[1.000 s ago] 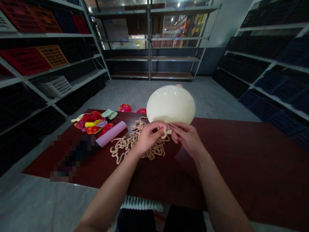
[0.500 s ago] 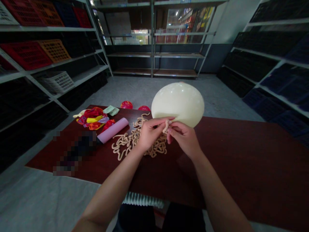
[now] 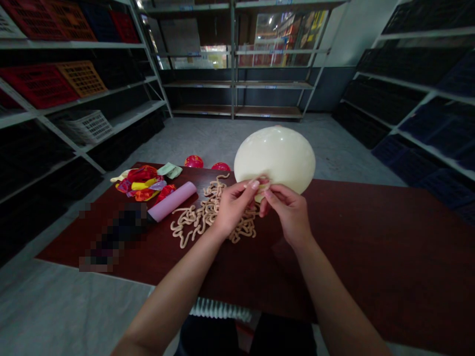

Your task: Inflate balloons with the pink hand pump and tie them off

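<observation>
An inflated cream balloon (image 3: 274, 155) stands over the far edge of the table, just beyond my hands. My left hand (image 3: 235, 202) is closed in a pinch at the balloon's near end, thumb and forefinger together. From the other side, my right hand (image 3: 287, 207) pinches the same spot, its fingertips almost touching the left ones. Between them shows a small pale, stretched piece that looks like the balloon's neck; fingers cover most of it. Under and left of my left hand lies a heap of curly beige cord-like pieces (image 3: 202, 215).
A pink cylinder (image 3: 172, 201) with a dark end lies left of the heap. Behind it are deflated coloured balloons (image 3: 143, 183). Two red balloons (image 3: 194, 161) show past the far edge of the brown table (image 3: 371, 237). Shelves with crates (image 3: 81, 78) stand around.
The curled pale piece that stuck up between my fingertips has been pulled down and is now mostly hidden. My hands stay at the balloon's near end, with fingers shifted slightly.
</observation>
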The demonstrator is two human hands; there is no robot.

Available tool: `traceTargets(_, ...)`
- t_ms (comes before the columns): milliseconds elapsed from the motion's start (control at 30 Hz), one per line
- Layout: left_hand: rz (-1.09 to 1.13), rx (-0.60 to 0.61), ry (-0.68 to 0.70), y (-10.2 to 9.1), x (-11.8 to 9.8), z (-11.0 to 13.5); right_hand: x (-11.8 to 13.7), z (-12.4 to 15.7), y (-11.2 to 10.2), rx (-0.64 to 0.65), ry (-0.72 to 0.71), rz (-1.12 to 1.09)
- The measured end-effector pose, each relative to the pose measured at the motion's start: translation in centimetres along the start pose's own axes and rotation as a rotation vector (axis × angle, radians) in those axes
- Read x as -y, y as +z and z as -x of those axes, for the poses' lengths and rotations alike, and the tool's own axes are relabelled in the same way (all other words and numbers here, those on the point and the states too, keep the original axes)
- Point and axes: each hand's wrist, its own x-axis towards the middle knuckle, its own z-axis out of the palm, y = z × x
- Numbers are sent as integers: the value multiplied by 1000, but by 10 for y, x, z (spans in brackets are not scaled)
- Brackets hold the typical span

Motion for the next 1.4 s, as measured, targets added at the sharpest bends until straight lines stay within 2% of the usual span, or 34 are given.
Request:
traceTargets(133, -303, 106, 240, -1, -3, 1, -3, 0, 0, -73, -37, -31)
traceTargets(267, -565, 161, 464, -5, 0, 3, -2, 0, 1, -145, -66, 67)
traceTargets(400, -680, 162, 552, -5, 0, 5, -1, 1, 0, -169, -99, 180)
traceTargets(567, -756, 101, 545, -2, -1, 5, -7, 0, 1, -208, -107, 185)
traceTargets(700, -862, 102, 534, 0, -4, 5, -10, 0, 2, -242, -135, 233)
traceTargets(833, -999, 62, 492, 2, -9, 6, -11, 3, 2, -286, -218, 430)
traceTargets(967, -1071, 29, 377, 3, -7, 6, -17, 4, 1, -307, -390, 716)
traceTargets(1133, -959, 11, 261, 1, 1, 3, -24, 1, -5, -213, -618, 981)
traceTargets(1267, -842, 48, 192, 0, -3, 1, -25, 1, -10, -169, -663, 1095)
traceTargets(1400, -736, 115, 162, -2, -6, -2, -25, 3, -7, -230, -647, 1023)
